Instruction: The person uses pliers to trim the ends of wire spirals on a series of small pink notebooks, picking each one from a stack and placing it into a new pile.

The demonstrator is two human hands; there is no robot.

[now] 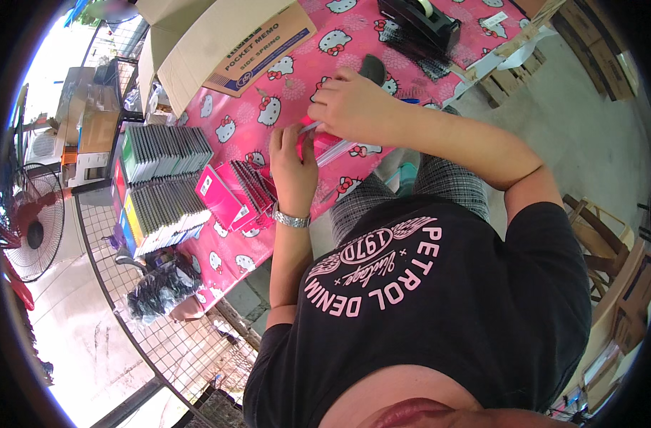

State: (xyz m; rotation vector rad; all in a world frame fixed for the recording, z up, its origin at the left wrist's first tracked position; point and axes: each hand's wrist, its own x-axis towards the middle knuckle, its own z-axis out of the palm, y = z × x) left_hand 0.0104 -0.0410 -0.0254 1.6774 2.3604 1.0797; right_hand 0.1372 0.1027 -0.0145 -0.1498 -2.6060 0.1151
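Head view shows my two hands meeting over the pink bench (233,128) with the cat pictures on its cloth. My left hand (293,167) is up on its edge, with a silver watch (291,219) on the wrist. Its fingers are closed on the near end of a clear plastic sleeve (336,150) with something pink inside. My right hand (354,103) comes in from the right and its fingers pinch the far top edge of the same sleeve. So the sleeve sits between both hands, just above the bench, close to the near edge.

Left of my left hand lie some small pink spiral notebooks (233,196), a few flat and a few leaning on each other. Further left are two long rows of little notebooks (165,185) standing on edge, packed tight. A brown cardboard box (226,43) sits at the far left of the bench. A black tape holder (419,21) sits at the far right. Black spiral bindings (418,53) lie just near it. A black bag (158,289) hangs low at the left, by a wire fence. A fan (29,228) stands on the floor, well to the left.
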